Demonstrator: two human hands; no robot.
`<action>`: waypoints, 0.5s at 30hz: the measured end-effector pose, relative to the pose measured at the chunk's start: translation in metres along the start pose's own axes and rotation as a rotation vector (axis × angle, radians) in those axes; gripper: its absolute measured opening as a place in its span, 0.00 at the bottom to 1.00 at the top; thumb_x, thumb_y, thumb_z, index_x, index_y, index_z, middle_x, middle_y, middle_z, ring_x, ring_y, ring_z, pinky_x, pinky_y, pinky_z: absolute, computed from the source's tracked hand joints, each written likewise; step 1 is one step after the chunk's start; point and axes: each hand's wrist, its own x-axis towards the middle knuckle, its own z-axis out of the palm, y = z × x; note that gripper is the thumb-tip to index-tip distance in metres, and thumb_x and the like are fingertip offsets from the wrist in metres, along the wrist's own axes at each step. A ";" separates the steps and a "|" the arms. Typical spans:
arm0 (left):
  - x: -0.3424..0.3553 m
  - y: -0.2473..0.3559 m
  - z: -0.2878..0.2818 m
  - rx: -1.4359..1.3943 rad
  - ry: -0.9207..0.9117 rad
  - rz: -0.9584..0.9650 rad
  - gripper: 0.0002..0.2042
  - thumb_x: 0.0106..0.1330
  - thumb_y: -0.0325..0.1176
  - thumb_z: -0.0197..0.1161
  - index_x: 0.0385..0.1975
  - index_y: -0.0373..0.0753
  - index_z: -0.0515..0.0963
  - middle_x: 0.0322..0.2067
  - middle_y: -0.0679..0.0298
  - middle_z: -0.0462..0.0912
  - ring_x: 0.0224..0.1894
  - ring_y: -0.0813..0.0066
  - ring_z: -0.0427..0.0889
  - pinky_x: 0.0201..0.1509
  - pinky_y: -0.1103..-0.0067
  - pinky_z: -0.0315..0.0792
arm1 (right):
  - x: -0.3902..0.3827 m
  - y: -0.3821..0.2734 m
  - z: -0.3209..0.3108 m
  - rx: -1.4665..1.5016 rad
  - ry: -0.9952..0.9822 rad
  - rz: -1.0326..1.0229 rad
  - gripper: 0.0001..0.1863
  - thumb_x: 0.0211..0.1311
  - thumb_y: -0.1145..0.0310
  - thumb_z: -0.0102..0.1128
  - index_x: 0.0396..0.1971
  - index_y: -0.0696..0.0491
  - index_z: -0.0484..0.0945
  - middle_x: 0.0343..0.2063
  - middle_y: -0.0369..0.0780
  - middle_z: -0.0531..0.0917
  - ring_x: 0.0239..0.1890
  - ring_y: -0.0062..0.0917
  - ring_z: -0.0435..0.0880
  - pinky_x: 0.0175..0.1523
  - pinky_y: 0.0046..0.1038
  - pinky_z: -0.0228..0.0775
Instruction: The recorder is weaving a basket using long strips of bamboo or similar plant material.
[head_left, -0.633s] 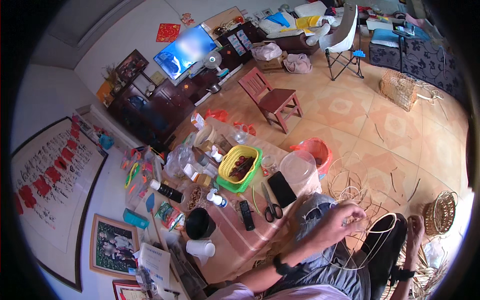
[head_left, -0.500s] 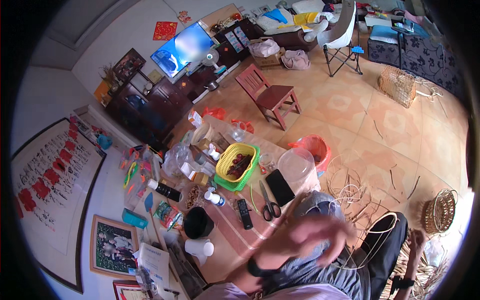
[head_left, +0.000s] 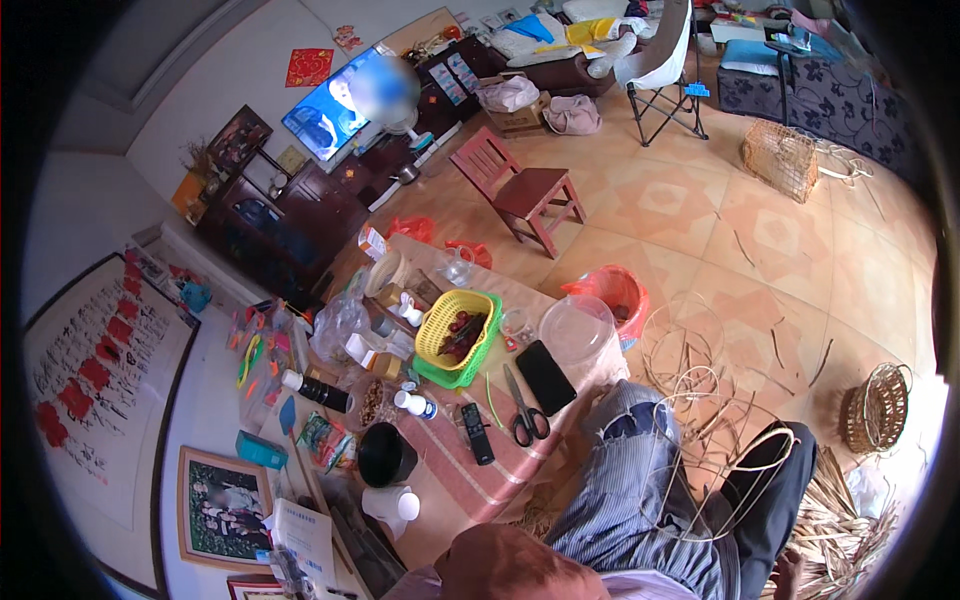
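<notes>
My left hand (head_left: 520, 568) is a large brown shape at the lower edge, close in front of my purple top. Its fingers cannot be made out, nor whether it holds anything. Only a sliver of my right hand (head_left: 787, 574) shows at the bottom right, beside a pile of dry flat strips (head_left: 835, 535). Its fingers are hidden. Across my lap, on a striped grey-blue cloth (head_left: 625, 470), rests a loose frame of bent cane hoops (head_left: 765, 462), with neither hand visibly on it. More thin cane loops (head_left: 690, 385) spread beyond my knees.
To the left, a cloth-covered table (head_left: 470, 490) carries scissors (head_left: 527, 412), a phone (head_left: 546, 376), a remote (head_left: 477, 434), a yellow basket (head_left: 440, 325) and bottles. A red-lined bin (head_left: 630, 300), a wooden chair (head_left: 530, 190) and a small woven basket (head_left: 875, 408) stand on the floor.
My left hand has drawn back from over my lap toward my body. My right hand has dropped from beside my knee to the lower edge. The view has shifted slightly.
</notes>
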 end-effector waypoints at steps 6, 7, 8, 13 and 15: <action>0.001 0.000 0.004 -0.001 -0.014 0.001 0.18 0.79 0.49 0.57 0.58 0.48 0.84 0.39 0.64 0.86 0.32 0.76 0.84 0.31 0.77 0.72 | -0.003 0.028 0.010 -0.037 -0.016 0.046 0.11 0.65 0.61 0.66 0.29 0.53 0.80 0.22 0.37 0.81 0.19 0.23 0.80 0.20 0.27 0.68; 0.000 0.001 0.004 0.010 0.019 0.001 0.17 0.78 0.48 0.59 0.57 0.46 0.84 0.38 0.64 0.86 0.32 0.77 0.84 0.31 0.78 0.72 | -0.003 0.032 0.011 -0.048 -0.020 0.049 0.11 0.65 0.61 0.66 0.29 0.53 0.81 0.22 0.38 0.81 0.19 0.23 0.80 0.21 0.28 0.68; -0.001 0.001 0.004 0.015 0.048 -0.002 0.17 0.77 0.46 0.60 0.56 0.45 0.84 0.38 0.64 0.86 0.32 0.77 0.83 0.32 0.78 0.72 | -0.001 0.036 0.013 -0.054 -0.022 0.052 0.11 0.65 0.61 0.67 0.29 0.53 0.81 0.22 0.38 0.81 0.19 0.23 0.80 0.21 0.28 0.68; -0.018 -0.006 -0.003 0.125 0.365 -0.098 0.16 0.72 0.41 0.67 0.52 0.37 0.83 0.38 0.65 0.86 0.32 0.81 0.81 0.34 0.81 0.73 | 0.006 0.052 0.017 -0.108 -0.030 0.040 0.12 0.65 0.60 0.68 0.29 0.53 0.82 0.21 0.39 0.82 0.19 0.24 0.81 0.22 0.30 0.69; -0.033 -0.017 -0.017 0.332 0.706 -0.230 0.16 0.71 0.39 0.70 0.51 0.34 0.82 0.37 0.65 0.85 0.33 0.82 0.80 0.35 0.82 0.73 | 0.001 0.058 0.014 -0.161 -0.041 0.000 0.12 0.65 0.60 0.69 0.29 0.53 0.83 0.21 0.39 0.82 0.19 0.24 0.82 0.22 0.31 0.70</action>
